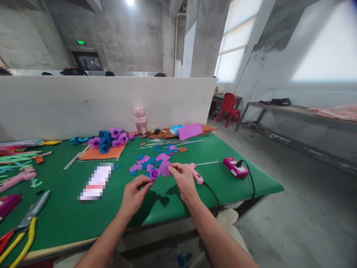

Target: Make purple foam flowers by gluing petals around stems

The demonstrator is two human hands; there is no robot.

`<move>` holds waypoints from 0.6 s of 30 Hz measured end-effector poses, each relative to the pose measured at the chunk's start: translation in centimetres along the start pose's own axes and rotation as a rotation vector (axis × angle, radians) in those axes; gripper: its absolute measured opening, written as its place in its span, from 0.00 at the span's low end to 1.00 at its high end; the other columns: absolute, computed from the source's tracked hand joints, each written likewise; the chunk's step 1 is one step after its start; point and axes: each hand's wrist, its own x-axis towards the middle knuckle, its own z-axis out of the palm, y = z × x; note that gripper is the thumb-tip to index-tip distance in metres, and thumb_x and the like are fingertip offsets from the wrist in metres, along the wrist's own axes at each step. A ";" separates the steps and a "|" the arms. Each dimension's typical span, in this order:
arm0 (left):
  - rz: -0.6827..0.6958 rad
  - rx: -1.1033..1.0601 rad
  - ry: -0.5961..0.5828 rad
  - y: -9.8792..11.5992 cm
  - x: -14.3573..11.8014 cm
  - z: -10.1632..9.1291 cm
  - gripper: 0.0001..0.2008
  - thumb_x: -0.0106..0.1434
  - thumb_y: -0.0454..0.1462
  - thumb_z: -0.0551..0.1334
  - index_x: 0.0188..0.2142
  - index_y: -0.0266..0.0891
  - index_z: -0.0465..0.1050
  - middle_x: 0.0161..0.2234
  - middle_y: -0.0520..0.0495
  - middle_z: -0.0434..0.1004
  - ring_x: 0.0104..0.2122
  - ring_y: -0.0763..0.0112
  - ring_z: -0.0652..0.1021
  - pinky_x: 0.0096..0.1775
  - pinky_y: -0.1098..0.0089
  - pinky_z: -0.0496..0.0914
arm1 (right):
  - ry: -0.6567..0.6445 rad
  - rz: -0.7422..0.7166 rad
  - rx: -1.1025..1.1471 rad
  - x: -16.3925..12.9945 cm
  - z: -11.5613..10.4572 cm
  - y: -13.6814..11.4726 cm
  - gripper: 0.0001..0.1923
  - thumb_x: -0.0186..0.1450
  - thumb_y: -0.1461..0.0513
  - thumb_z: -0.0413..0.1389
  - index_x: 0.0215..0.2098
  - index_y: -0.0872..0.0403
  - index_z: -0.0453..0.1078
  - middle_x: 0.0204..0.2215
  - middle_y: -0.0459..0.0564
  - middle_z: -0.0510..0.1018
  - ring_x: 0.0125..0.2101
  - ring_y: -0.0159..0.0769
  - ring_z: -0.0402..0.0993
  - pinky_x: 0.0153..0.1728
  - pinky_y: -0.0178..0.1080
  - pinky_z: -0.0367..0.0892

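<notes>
Between the fingertips of my left hand [136, 191] is a small rolled purple paper flower [154, 174], its open end facing up. My right hand [182, 180] pinches a single purple petal [165, 168] close beside the flower; whether the two touch I cannot tell. Behind both hands, loose purple and blue petals [150, 161] lie scattered on the green tabletop [111, 216]. A pink glue gun [196, 175] with a clear glue stick in it lies just right of my right hand, partly hidden by it.
Finished purple and blue flowers [106, 141] are heaped on an orange sheet [119, 153]. Large scissors [30, 216] lie at the left. A magenta power box [235, 167] with a black cord sits near the right edge. A pink bottle [140, 121] stands by the white partition [111, 100].
</notes>
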 end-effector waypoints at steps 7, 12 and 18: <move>-0.030 -0.068 -0.051 0.7 -0.3 0.1 0.06 0.56 0.39 0.61 0.25 0.40 0.72 0.26 0.51 0.72 0.26 0.72 0.70 0.30 0.73 0.64 | -0.024 -0.043 -0.104 -0.6 0.2 -0.7 0.07 0.53 0.58 0.57 0.24 0.54 0.71 0.21 0.45 0.73 0.24 0.33 0.66 0.28 0.35 0.61; -0.118 -0.119 -0.074 1.2 -0.3 0.2 0.06 0.55 0.38 0.61 0.24 0.39 0.71 0.23 0.53 0.69 0.21 0.76 0.68 0.26 0.74 0.63 | -0.042 -0.056 -0.125 -0.6 0.3 -0.7 0.07 0.54 0.59 0.56 0.24 0.55 0.71 0.21 0.45 0.73 0.25 0.33 0.66 0.28 0.35 0.62; -0.111 -0.162 -0.070 1.0 -0.2 0.6 0.06 0.54 0.38 0.62 0.23 0.38 0.72 0.20 0.55 0.68 0.19 0.77 0.68 0.24 0.75 0.62 | -0.102 -0.046 -0.147 -0.7 0.5 -0.3 0.08 0.54 0.59 0.55 0.26 0.56 0.72 0.21 0.45 0.74 0.23 0.32 0.66 0.27 0.34 0.62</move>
